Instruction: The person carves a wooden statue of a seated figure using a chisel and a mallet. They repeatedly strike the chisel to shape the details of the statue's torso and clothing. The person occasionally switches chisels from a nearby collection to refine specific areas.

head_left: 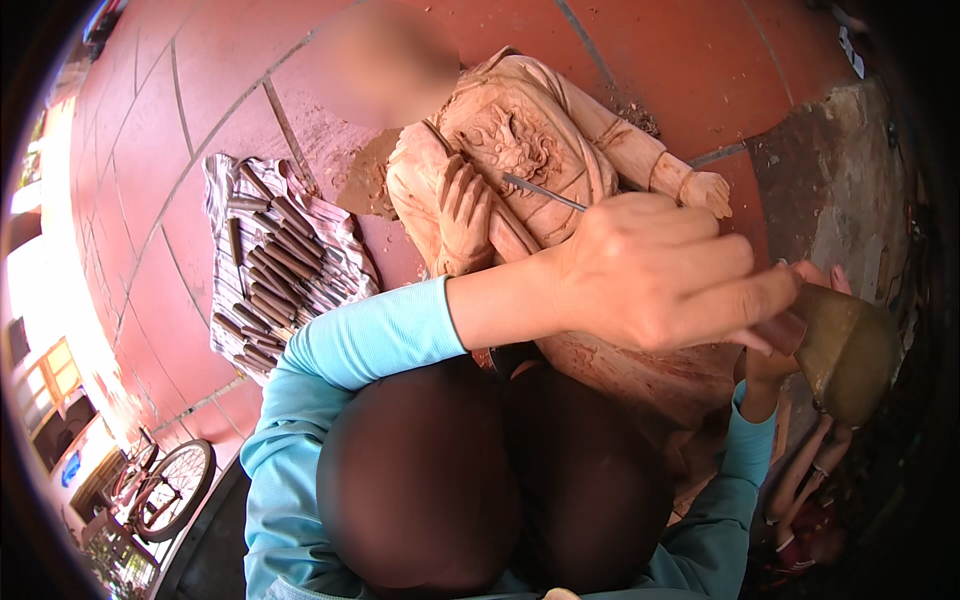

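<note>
My left hand (660, 272) is closed around a chisel. The thin metal blade (545, 192) slants up-left onto the chest of a carved wooden figure (505, 145), and the brown handle end shows on the right. A wooden mallet (850, 350) stands beside that handle end. My right hand (768, 366) is closed at the mallet, mostly hidden behind it and my left hand; some fingertips show above the mallet head. The figure lies on the floor, with relief carving on its chest and its arms showing; its head area is blurred.
Several brown-handled tools (280, 250) lie on a striped cloth (222, 190) to the left, on red floor tiles (140, 215). A bicycle (172, 490) stands at the lower left. My knees (420, 470) are close below the carving. Another person (800, 510) is partly visible at lower right.
</note>
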The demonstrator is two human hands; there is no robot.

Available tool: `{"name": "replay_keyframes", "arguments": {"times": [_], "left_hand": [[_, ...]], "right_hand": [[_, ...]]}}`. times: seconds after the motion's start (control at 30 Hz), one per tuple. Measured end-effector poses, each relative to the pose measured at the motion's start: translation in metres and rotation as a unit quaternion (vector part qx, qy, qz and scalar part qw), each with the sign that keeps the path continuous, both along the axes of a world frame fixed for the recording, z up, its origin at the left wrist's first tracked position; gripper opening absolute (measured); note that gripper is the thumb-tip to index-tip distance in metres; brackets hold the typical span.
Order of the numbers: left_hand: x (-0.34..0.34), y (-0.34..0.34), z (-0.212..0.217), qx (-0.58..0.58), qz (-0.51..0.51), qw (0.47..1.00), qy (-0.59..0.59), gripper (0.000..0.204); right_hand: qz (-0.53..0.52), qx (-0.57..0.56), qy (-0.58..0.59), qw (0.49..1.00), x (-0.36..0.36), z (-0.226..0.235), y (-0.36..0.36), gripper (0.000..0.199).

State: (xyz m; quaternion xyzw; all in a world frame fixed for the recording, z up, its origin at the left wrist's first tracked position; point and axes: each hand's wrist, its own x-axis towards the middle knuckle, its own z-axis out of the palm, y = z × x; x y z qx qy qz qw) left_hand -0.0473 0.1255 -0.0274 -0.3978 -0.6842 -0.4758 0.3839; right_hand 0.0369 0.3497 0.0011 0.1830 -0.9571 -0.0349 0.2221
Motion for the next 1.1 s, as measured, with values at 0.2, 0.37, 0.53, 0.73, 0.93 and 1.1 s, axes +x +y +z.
{"name": "replay_keyframes", "arguments": {"times": [0.2,0.37,0.53,0.73,0.93,1.1], "left_hand": [[0.01,0.006,-0.006,-0.008,-0.034,0.999,-0.031,0.035],[0.008,0.003,-0.005,-0.012,-0.048,0.998,-0.043,0.036],[0.005,0.001,-0.006,-0.006,-0.055,0.998,-0.031,0.04],[-0.005,-0.004,0.002,-0.009,-0.019,0.999,-0.038,0.037],[0.015,0.002,-0.013,-0.14,-0.16,0.977,-0.013,0.025],[0.018,-0.003,-0.011,-0.147,-0.19,0.97,-0.02,0.028]], "right_hand": [[-0.084,-0.256,0.003,0.963,0.008,-0.012,-0.019,0.044],[-0.045,-0.155,-0.04,0.986,0.009,-0.006,-0.005,0.052],[-0.053,-0.199,-0.041,0.978,0.003,0.0,-0.022,0.014],[-0.078,-0.313,-0.035,0.946,0.029,-0.028,0.012,0.068],[-0.082,-0.357,-0.069,0.928,0.025,-0.032,-0.017,0.051],[-0.14,-0.341,-0.032,0.929,0.02,-0.053,-0.019,0.047]]}}
